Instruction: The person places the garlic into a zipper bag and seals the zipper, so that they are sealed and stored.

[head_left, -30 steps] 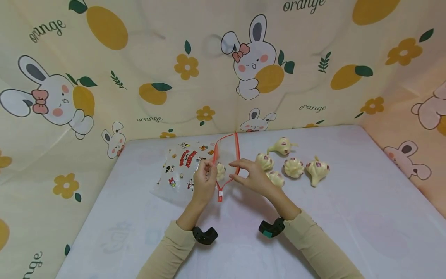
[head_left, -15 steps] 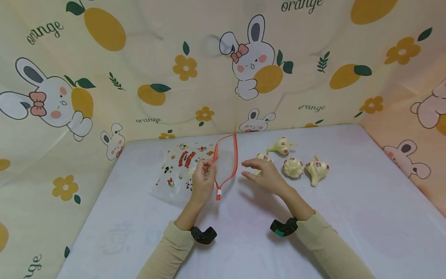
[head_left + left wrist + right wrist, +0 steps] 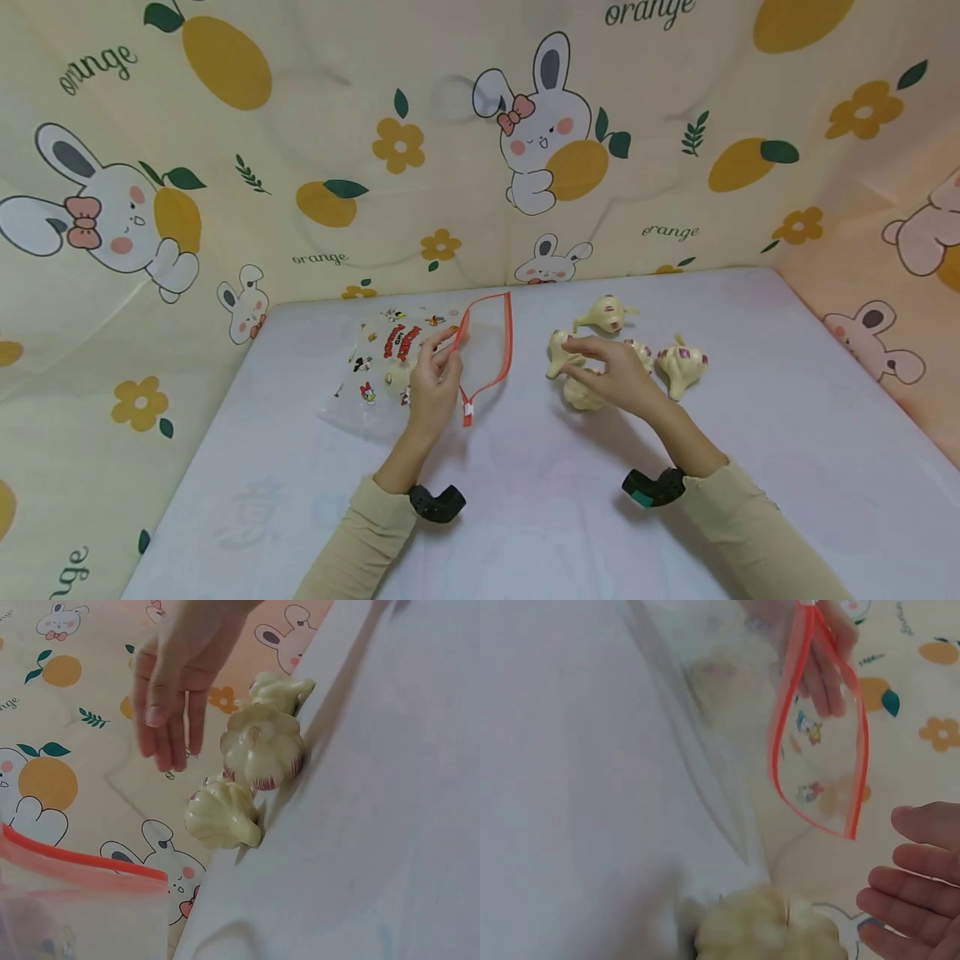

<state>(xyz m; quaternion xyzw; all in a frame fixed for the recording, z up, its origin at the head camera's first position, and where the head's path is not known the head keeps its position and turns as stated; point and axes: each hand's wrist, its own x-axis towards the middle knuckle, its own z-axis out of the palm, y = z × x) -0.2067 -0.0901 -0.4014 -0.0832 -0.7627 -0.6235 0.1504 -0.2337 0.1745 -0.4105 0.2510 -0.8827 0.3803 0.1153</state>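
Left fingers: the bag's near edge is pinched between thumb and fingers of the left hand (image 3: 437,383).
Right fingers: the right hand (image 3: 618,379) is held released, fingers extended, over the bulbs; whether one is touched cannot be told.
Bag: the clear printed bag (image 3: 371,362) is spread on the left, its red zip edge (image 3: 508,342) parted.
Garlic: one bulb (image 3: 397,377) is seen through the bag; five garlic bulbs (image 3: 682,367) are grouped outside, right of it.
Surroundings: the white table (image 3: 525,517) is backed by a rabbit-patterned cloth (image 3: 450,192).
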